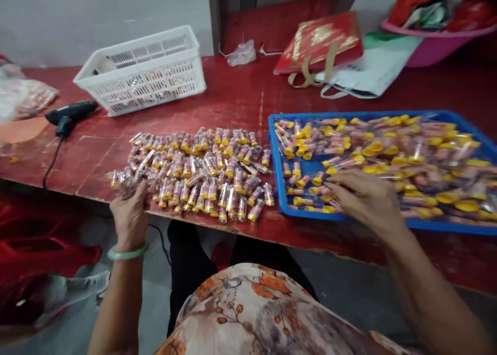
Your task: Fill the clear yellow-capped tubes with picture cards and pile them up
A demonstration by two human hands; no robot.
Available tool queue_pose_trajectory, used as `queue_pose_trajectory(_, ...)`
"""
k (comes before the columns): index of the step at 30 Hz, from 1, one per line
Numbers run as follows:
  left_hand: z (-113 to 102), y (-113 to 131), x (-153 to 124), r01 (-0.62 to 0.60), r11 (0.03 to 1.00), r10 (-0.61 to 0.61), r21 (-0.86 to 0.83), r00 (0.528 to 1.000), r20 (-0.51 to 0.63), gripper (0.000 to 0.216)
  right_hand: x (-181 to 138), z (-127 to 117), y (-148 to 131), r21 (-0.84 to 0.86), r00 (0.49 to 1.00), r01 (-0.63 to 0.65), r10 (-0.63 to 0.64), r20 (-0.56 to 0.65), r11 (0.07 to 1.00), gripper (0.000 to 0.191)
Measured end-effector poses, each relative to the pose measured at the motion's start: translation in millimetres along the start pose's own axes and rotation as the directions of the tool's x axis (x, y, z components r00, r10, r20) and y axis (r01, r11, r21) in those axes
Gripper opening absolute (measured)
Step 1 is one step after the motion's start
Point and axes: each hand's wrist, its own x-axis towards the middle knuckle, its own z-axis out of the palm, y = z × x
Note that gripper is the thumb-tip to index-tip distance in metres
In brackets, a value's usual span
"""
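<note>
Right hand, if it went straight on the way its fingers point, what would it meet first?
The right hand points leftward, so probably the small yellow-ended pieces just ahead, inside the blue tray; one view leaves exact depth unclear.

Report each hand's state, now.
Left hand: curled at the tube pile; hold unclear.
Right hand: fingers bent over the blue tray; hold unclear.
</note>
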Motion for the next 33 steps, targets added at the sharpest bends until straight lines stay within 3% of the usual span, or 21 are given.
queue_pose_trajectory(2, 2, 0, -23, 0.293, 0.923, -0.283, -0.251, 0.956, 0.074, 0.035, 9, 5, 30, 0.044, 0.981, -0.02, 0.011, 0.196, 0.999, 0.016)
queue_pose_trajectory(5, 16, -4, -68, 0.672, 0.666, -0.575, -0.324, 0.739, 0.352, 0.034, 20, 30, 58, 0.075, 0.933, -0.035, 0.006, 0.359, 0.997, 0.031)
queue_pose_trajectory(8, 34, -6, -103, 0.829, 0.48, -0.665, -0.287, 0.558, 0.496, 0.026, 28, 53, 68, 0.14, 0.893, -0.046, -0.022, 0.45, 0.989, 0.03)
queue_pose_trajectory(12, 47, -5, -122, 0.875, 0.392, -0.647, -0.284, 0.482, 0.591, 0.013, 34, 57, 78, 0.21, 0.859, -0.041, -0.073, 0.507, 0.977, 0.02)
queue_pose_trajectory(14, 48, -4, -125, 0.876, 0.409, -0.637, -0.256, 0.474, 0.608, 0.015, 34, 48, 77, 0.119, 0.905, -0.056, 0.0, 0.425, 0.991, 0.017)
queue_pose_trajectory(16, 47, -5, -127, 0.845, 0.481, -0.604, -0.234, 0.513, 0.61, 0.022, 30, 32, 63, 0.025, 0.972, -0.133, 0.125, 0.201, 0.991, 0.015)
queue_pose_trajectory(18, 48, -7, -131, 0.792, 0.567, -0.56, -0.228, 0.573, 0.598, 0.026, 21, 17, 33, 0.1, 0.971, -0.233, 0.237, -0.023, 0.967, 0.018)
queue_pose_trajectory(19, 49, -9, -132, 0.769, 0.599, -0.547, -0.224, 0.597, 0.587, 0.028, 15, 11, 12, 0.234, 0.951, -0.279, 0.302, -0.069, 0.931, 0.019)
queue_pose_trajectory(21, 52, -12, -135, 0.737, 0.639, -0.535, -0.22, 0.631, 0.562, 0.031, 3, 8, -33, 0.41, 0.937, -0.316, 0.348, -0.004, 0.855, 0.017)
queue_pose_trajectory(24, 58, -14, -140, 0.72, 0.659, -0.531, -0.215, 0.649, 0.545, 0.036, -13, 26, -93, 0.756, 0.868, -0.463, 0.409, 0.281, 0.463, 0.015)
queue_pose_trajectory(25, 59, -15, -141, 0.722, 0.661, -0.534, -0.205, 0.644, 0.548, 0.037, -16, 36, -108, 0.79, 0.838, -0.515, 0.389, 0.382, 0.334, 0.013)
queue_pose_trajectory(27, 60, -15, -145, 0.728, 0.663, -0.546, -0.173, 0.628, 0.555, 0.036, -19, 56, -127, 0.757, 0.747, -0.63, 0.403, 0.528, 0.175, 0.014)
queue_pose_trajectory(30, 60, -16, -150, 0.733, 0.67, -0.558, -0.121, 0.605, 0.568, 0.035, -14, 75, -140, 0.62, 0.603, -0.775, 0.431, 0.671, 0.119, 0.02)
queue_pose_trajectory(33, 57, -18, -156, 0.718, 0.688, -0.529, -0.104, 0.595, 0.605, 0.036, -5, 83, -145, 0.518, 0.533, -0.843, 0.355, 0.768, 0.144, 0.018)
